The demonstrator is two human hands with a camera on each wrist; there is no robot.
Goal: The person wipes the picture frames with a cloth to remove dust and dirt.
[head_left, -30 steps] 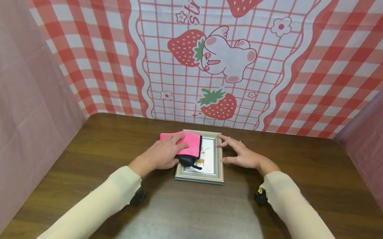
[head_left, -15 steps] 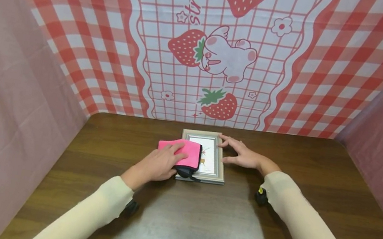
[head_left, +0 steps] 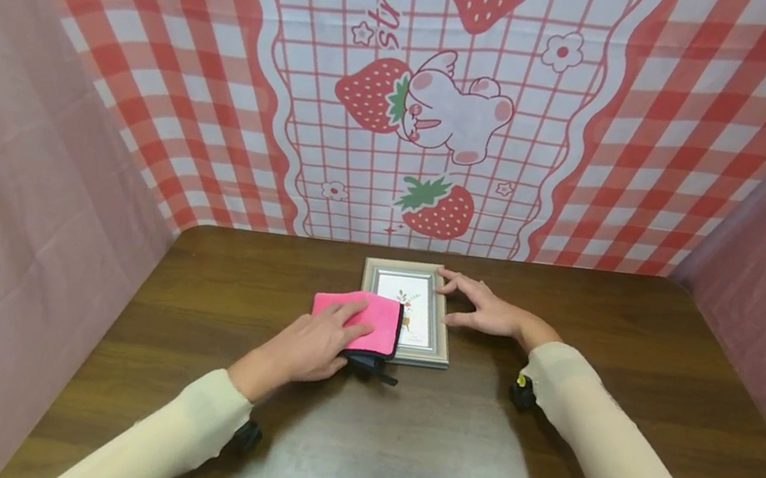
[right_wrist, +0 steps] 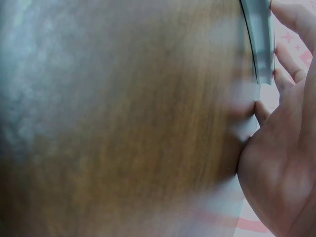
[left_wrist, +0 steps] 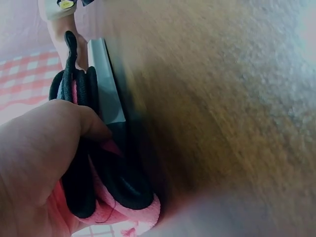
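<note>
In the head view, a picture frame [head_left: 438, 343] with a pale silvery border and a flower print lies flat on the table. A folded pink cloth [head_left: 379, 325] with black edging covers its lower left part. My left hand [head_left: 308, 345] holds this cloth, fingers spread over its top; in the left wrist view the thumb curls round the folded layers [left_wrist: 84, 187], which press close to the frame's side [left_wrist: 106, 86]. My right hand [head_left: 490, 314] rests at the frame's right edge, fingers at the upper right corner and thumb lower down, loosely spread.
The brown wooden table [head_left: 408, 455] extends toward the front and both sides. A red-and-white checked cloth with strawberries [head_left: 437, 210] hangs right behind it. Pink curtains [head_left: 18, 195] stand at the left and right.
My left hand has slid the pink cloth down the frame toward the front, uncovering more of the print. The right hand and the frame have stayed put.
</note>
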